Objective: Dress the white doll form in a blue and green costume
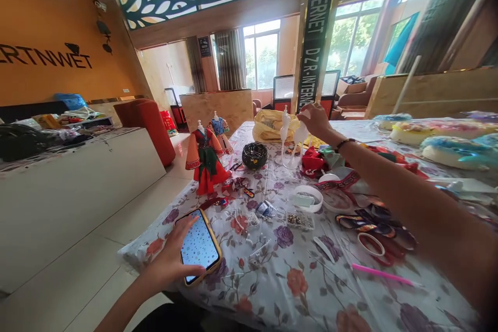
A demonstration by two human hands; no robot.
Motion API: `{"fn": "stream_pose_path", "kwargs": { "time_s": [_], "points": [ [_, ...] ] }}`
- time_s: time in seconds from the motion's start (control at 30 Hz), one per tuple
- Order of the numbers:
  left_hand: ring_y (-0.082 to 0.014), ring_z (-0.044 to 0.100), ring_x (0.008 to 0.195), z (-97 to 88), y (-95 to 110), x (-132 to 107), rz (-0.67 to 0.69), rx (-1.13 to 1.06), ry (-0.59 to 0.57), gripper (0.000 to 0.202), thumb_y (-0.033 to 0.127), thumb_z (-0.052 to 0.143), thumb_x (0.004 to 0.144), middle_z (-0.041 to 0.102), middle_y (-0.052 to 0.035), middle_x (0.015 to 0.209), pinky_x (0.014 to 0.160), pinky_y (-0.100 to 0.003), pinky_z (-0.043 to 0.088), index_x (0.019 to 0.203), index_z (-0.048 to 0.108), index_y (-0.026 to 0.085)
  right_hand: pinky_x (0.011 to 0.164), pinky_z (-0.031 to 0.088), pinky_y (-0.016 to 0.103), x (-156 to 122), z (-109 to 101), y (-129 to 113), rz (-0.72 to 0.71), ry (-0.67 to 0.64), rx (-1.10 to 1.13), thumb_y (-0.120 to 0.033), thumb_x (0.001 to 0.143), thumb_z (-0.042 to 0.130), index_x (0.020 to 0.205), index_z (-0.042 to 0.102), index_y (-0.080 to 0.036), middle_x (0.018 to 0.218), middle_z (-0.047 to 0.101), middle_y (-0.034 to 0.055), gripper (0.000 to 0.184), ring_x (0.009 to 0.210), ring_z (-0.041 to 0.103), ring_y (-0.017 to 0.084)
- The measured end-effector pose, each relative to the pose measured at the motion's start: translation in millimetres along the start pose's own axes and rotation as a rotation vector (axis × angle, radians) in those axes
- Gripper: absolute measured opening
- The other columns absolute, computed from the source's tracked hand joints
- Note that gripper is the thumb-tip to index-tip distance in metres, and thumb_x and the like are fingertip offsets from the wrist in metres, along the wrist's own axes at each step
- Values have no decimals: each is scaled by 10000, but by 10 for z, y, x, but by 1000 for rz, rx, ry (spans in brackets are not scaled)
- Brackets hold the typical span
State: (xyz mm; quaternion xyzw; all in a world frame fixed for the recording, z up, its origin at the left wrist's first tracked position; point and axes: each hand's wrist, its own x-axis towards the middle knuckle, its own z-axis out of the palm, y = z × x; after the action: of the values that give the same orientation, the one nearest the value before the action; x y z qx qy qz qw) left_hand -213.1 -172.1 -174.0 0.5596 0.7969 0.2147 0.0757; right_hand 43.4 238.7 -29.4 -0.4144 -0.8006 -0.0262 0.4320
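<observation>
My left hand (171, 257) lies over the left side of a phone (200, 244) in a yellow case, thumb and fingers spread apart on its lit screen. My right hand (317, 119) reaches to the back of the table, with fingers closed at the top of a white doll mannequin (300, 138). A second white mannequin (285, 129) stands close beside it on the left. Left of these are a black woven basket (254, 156) and a mannequin in a red and green dress (206, 161), with another in a blue top (219, 127) behind it.
The flowered tablecloth (268, 280) carries bead strings, a box of small beads (299, 220), a white tape roll (309, 198), dark ribbons (373, 223), red-handled scissors (373, 246) and a pink pen-like stick (383, 274). A yellow bag (268, 124) and red cloth (314, 162) lie at the back.
</observation>
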Motion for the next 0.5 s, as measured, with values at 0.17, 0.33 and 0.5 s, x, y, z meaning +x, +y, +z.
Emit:
{"fn": "stream_pose_path", "kwargs": {
  "time_s": [0.17,0.33,0.5],
  "points": [
    [-311,275,1380,128,4,-49,-1,-4,15,933,392,751,599,305,-140,1506,1109,-413,248,1410,342,182,888,406,339,-204,-541,-237,-37,194,92,-272,900,522,1123,554,-133,1153,565,139,264,1055,514,196],
    [-316,328,1354,143,-59,8,-72,-19,17,909,412,757,566,367,-149,1473,1097,-399,280,1362,401,155,794,472,361,-695,-1084,-371,-117,475,328,-268,839,590,1012,603,-199,1042,625,79,187,956,574,185],
    [-306,359,1342,107,-177,110,-60,-43,6,862,447,677,612,388,-139,1460,1086,-405,314,1368,386,156,804,468,371,-1251,-1413,-322,-144,547,538,-224,806,618,964,627,-236,874,638,7,159,857,611,150]
  ]
}}
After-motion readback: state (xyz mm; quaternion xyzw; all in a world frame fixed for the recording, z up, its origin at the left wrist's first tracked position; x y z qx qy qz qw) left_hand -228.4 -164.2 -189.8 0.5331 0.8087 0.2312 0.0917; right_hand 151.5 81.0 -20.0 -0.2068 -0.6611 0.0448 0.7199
